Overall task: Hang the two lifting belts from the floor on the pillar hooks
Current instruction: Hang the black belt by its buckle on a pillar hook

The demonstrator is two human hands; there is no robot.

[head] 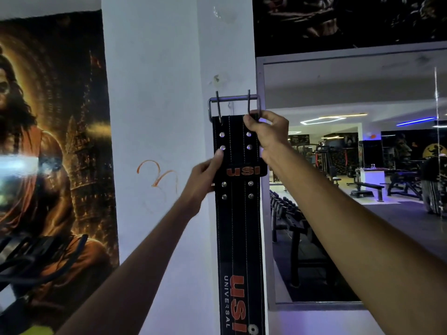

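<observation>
A black lifting belt (238, 226) with orange lettering hangs straight down the right face of the white pillar (154, 117). Its metal buckle (233, 102) sits at the top, pressed against the pillar, with a small hook (229, 107) just visible inside the frame. My right hand (264, 131) pinches the belt's top right corner below the buckle. My left hand (205, 175) grips the belt's left edge a little lower, thumb on the rivets. Only this one belt is in view.
A large poster (53, 146) covers the wall left of the pillar. A framed mirror (350, 165) to the right reflects gym benches and dumbbell racks. Dark handles of some equipment (36, 252) jut in at the lower left.
</observation>
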